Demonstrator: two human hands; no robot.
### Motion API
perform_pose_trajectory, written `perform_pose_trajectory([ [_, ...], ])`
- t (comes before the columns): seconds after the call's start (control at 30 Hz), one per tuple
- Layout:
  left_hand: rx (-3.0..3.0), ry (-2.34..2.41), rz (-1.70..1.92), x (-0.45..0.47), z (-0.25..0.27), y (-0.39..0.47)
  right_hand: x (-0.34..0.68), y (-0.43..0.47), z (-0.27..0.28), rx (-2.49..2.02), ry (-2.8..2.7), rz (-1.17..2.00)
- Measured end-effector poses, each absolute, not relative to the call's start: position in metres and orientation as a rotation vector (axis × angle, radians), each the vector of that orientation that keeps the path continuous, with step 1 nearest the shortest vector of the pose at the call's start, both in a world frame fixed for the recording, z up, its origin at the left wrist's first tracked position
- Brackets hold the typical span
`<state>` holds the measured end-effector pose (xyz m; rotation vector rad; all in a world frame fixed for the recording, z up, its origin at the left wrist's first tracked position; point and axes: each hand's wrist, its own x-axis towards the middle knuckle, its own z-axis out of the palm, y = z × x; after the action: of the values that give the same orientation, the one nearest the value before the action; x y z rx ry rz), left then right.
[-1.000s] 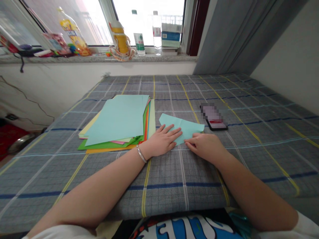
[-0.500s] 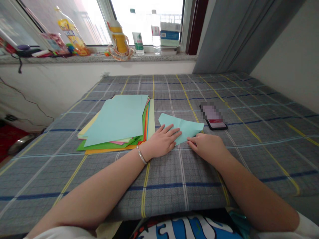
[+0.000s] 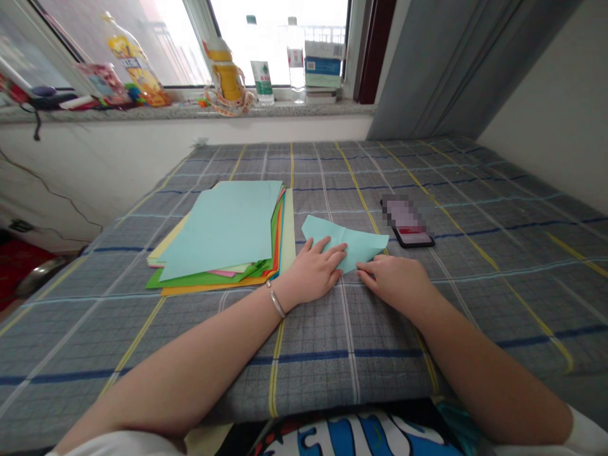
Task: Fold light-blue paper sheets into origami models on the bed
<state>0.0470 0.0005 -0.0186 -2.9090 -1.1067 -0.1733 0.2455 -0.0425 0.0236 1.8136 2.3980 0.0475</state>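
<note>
A folded sheet of light blue paper (image 3: 363, 244) lies on the plaid cloth, its long edge facing away from me and creases near its middle. Spread flat over its lower left part is my left hand (image 3: 319, 269), fingers apart, hiding the lower corner. My right hand (image 3: 396, 282) is closed, with thumb and forefinger pinched at the paper's lower right edge. To the left of both hands sits a stack of coloured paper, a light blue sheet (image 3: 228, 228) on top and green (image 3: 175, 280) and orange (image 3: 204, 290) ones sticking out below.
A phone (image 3: 411, 225) lies right of the folded paper, its screen blurred. Along the windowsill (image 3: 280, 111) stand a juice bottle (image 3: 135, 63), a yellow bottle (image 3: 228, 79), a tube (image 3: 263, 82), a clear bottle (image 3: 296, 63) and stacked boxes (image 3: 323, 66). A grey curtain (image 3: 441, 69) hangs at right.
My left hand has slid slightly to the right across the folded paper and now covers its lower corner. My right hand and the paper look almost unmoved.
</note>
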Motion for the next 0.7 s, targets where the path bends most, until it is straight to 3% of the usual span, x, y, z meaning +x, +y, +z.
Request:
perform_pose_trajectory([
  [0.7,-2.884,-1.111,-0.119,0.0480,-0.0224,-0.0019,0.2513,-0.0409,0.0266,1.926,2.177,-0.030],
])
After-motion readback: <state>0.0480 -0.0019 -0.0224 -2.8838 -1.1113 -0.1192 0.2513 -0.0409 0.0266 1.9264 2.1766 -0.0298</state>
